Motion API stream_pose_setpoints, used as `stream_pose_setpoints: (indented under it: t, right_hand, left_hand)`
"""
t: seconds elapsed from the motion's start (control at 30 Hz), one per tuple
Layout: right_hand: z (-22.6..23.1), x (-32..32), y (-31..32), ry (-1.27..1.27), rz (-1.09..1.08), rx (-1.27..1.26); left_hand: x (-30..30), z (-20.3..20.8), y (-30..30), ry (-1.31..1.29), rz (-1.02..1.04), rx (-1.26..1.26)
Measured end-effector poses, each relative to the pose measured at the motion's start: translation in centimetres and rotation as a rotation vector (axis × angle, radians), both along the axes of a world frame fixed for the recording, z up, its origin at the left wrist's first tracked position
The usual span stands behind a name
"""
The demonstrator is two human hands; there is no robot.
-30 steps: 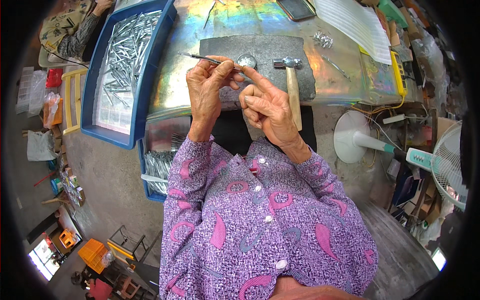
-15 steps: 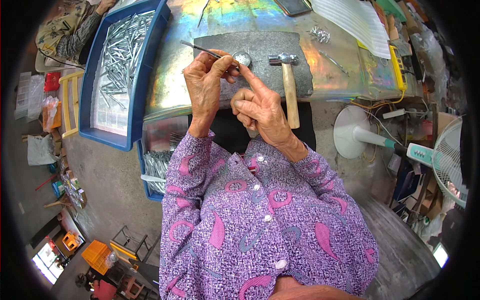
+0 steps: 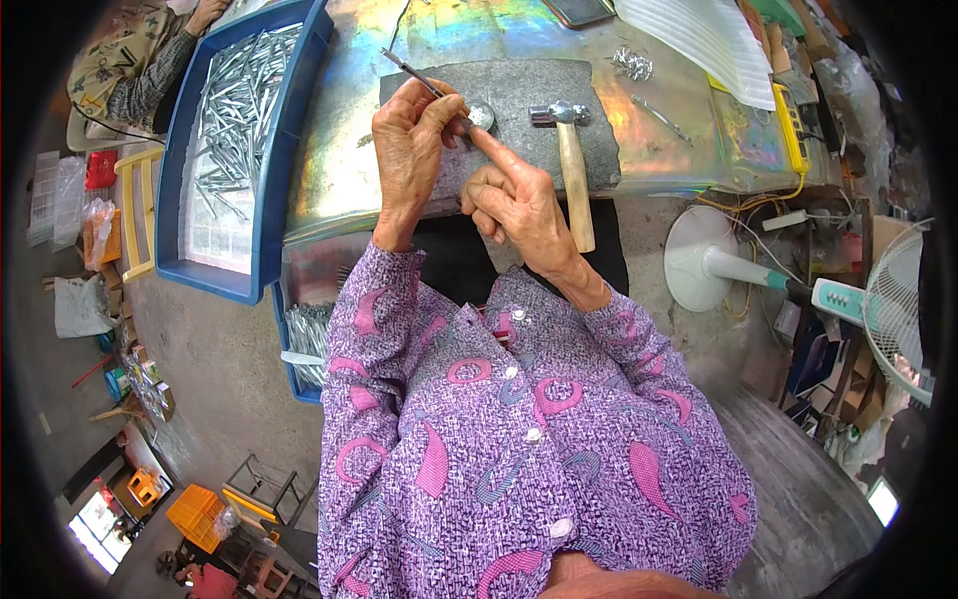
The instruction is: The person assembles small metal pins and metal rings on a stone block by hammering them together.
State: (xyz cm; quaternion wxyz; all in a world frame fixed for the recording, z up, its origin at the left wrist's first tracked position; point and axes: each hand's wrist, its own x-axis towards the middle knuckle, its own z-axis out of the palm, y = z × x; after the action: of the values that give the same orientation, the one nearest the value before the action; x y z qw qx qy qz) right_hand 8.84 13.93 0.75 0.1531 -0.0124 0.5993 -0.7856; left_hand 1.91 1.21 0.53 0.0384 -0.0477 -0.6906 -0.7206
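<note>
My left hand is closed, pinching a slim, dark, rod-like metal piece between thumb and fingers. Its far end points up and to the left. My right hand has its index finger stretched out, the fingertip at or touching the near end of the piece. The other right fingers are loosely curled, and nothing shows in them. Behind the fingertips a small round silvery disc lies on a dark grey mat. Right of my hands rests a hammer, its wooden handle reaching past the table's front edge.
A blue tray of slender metal pieces stands left, with another blue bin below it. Small silvery parts and a thin metal piece lie right. There are also a yellow power strip, a fan and another person's sleeve.
The metal piece has tilted more steeply, its far end swinging up and right. My left hand has turned slightly with it; my right index finger stays by its near end.
</note>
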Motion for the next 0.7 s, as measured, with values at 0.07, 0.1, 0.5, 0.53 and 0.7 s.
stream_pose_setpoints:
  t: [0.07, 0.1, 0.5, 0.53, 0.7]
  right_hand:
    - [0.7, 0.7, 0.2, 0.038, 0.016, 0.017]
    - [1.2, 1.1, 0.4, 0.075, 0.030, 0.033]
    - [2.5, 3.3, 7.6, 0.032, -0.044, 0.005]
    - [2.0, 3.2, 8.2, 0.026, -0.107, 0.036]
    - [-0.7, 3.0, 9.4, 0.065, -0.298, 0.243]
  left_hand:
    - [-0.5, -0.3, -0.2, 0.008, 0.020, 0.010]
    - [-0.7, -0.4, -0.3, 0.007, 0.024, 0.009]
    - [-1.3, -1.0, -0.5, -0.008, 0.016, -0.075]
    - [-1.3, -1.0, -0.5, -0.005, 0.008, -0.073]
    - [-1.4, -1.2, -0.5, 0.000, -0.002, -0.076]
